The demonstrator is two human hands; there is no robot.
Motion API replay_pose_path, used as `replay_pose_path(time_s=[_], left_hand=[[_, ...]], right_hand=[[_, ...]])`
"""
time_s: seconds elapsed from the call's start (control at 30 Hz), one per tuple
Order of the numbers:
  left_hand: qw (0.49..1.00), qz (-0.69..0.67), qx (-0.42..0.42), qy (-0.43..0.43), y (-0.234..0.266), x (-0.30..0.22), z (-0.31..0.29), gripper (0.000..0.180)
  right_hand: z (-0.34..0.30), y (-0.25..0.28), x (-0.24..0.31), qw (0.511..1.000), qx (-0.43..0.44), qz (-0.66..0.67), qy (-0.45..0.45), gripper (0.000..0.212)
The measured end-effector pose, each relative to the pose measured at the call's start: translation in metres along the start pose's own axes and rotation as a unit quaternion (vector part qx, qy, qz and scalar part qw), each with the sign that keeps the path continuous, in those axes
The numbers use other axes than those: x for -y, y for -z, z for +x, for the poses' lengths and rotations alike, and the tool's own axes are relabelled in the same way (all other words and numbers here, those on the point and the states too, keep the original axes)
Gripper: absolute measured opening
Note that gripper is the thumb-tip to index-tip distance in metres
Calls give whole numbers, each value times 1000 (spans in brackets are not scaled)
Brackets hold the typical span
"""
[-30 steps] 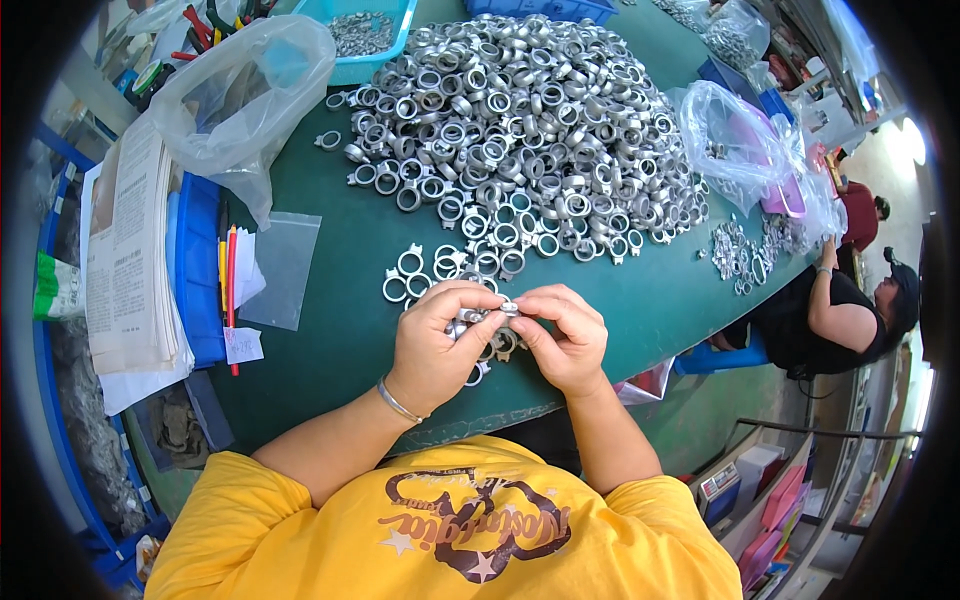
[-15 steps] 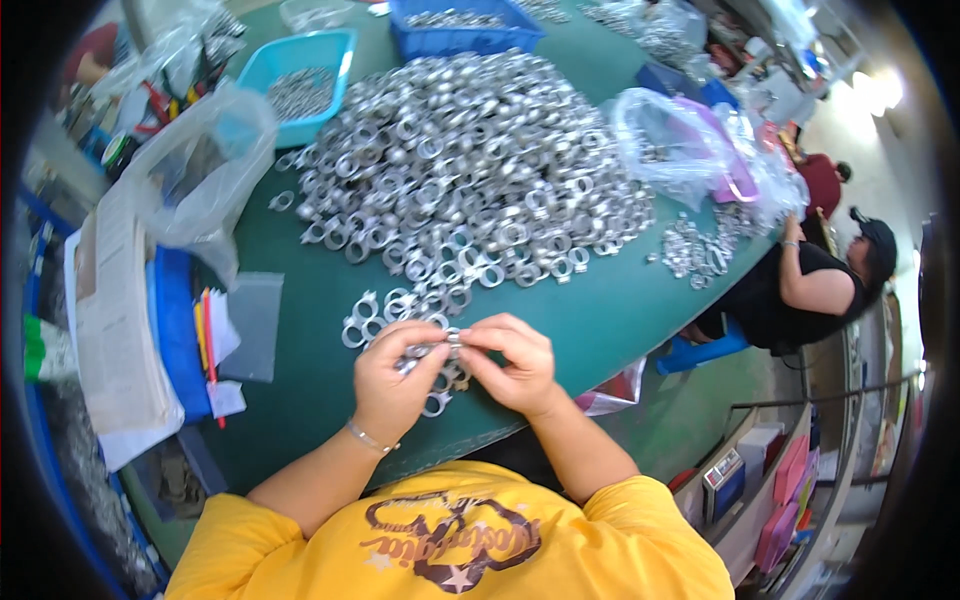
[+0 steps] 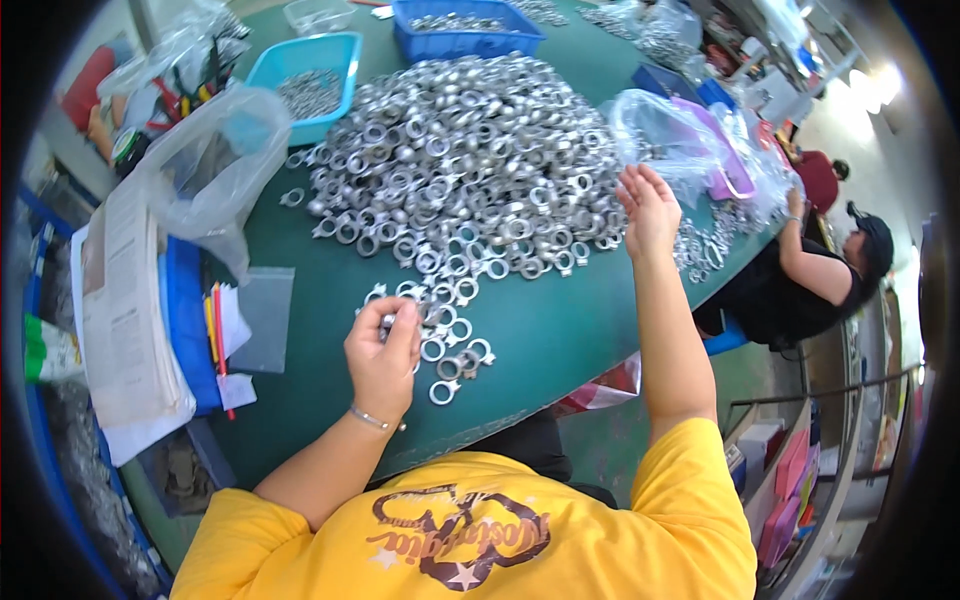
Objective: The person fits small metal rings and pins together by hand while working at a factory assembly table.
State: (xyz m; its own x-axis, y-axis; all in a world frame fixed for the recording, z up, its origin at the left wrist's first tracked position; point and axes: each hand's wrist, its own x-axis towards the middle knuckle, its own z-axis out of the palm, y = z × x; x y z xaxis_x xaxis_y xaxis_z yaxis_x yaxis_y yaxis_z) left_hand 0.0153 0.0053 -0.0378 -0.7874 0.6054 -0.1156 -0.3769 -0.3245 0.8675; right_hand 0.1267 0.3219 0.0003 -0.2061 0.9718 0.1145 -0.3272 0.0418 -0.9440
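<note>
A big heap of silvery metal rings with small lugs [image 3: 470, 150] covers the middle of the green table [image 3: 540, 340]. My left hand [image 3: 380, 360] is closed around a metal ring [image 3: 388, 322] close to the table's near edge; the fingers partly hide it, and there may be more than one. Several loose rings [image 3: 445, 391] lie just right of that hand. My right hand [image 3: 652, 215] is stretched out at the heap's right side, beside a clear plastic bag [image 3: 660, 130]. Its fingers are extended and slightly curled, with nothing visible in them.
A turquoise tray [image 3: 352, 75] and a blue bin [image 3: 470, 45] of small metal parts stand at the back. Left are an open plastic bag [image 3: 215, 180], papers [image 3: 130, 320] and pens [image 3: 215, 330]. At right, a person in black [image 3: 820, 275] sits by a smaller ring pile [image 3: 705, 245].
Both hands were together over the loose rings. My right hand has moved away, far and to the right, and its fingers have opened out. My left hand has stayed near its place.
</note>
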Motion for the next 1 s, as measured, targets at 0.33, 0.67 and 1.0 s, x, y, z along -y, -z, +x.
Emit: replay_pose_path(time_s=[0.33, 0.67, 1.0], left_hand=[[1000, 2, 5, 17, 4, -4, 2, 4], [983, 172, 47, -52, 0, 2, -3, 10], [973, 214, 52, -66, -3, -3, -8, 10]], right_hand=[[-164, -61, -34, 802, 352, -430, 218, 19], [-179, -49, -35, 844, 298, -420, 153, 15], [-174, -46, -23, 807, 301, -505, 59, 10]])
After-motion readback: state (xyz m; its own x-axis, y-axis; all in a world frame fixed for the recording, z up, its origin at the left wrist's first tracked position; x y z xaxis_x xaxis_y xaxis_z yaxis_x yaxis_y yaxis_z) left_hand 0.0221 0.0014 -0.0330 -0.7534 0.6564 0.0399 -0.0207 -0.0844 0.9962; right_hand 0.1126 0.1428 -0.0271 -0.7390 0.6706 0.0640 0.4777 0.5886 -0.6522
